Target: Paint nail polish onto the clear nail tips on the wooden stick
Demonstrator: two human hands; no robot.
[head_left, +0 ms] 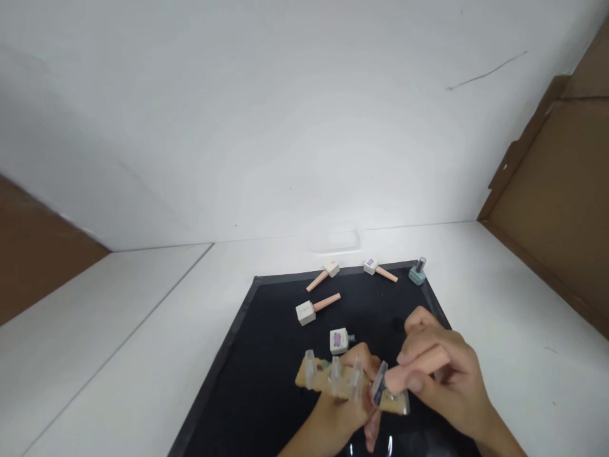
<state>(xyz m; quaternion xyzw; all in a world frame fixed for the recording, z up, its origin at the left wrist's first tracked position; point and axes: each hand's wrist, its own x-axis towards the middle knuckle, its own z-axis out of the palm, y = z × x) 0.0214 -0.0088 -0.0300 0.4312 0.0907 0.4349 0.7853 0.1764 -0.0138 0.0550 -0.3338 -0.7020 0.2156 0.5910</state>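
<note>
Two hands are seen above a black mat [247,381]: a yellowish strip [323,381] bearing clear nail tips [335,377] is gripped by the left hand [343,414], and a peach brush cap [419,368] is pinched in the right hand [454,368] beside a dark-coated tip [379,384]. Just beyond, an uncapped white bottle [338,341] is laid sideways; farther back, three peach-capped bottles [305,313] are scattered, and a teal bottle [417,276] is placed at the far right corner.
</note>
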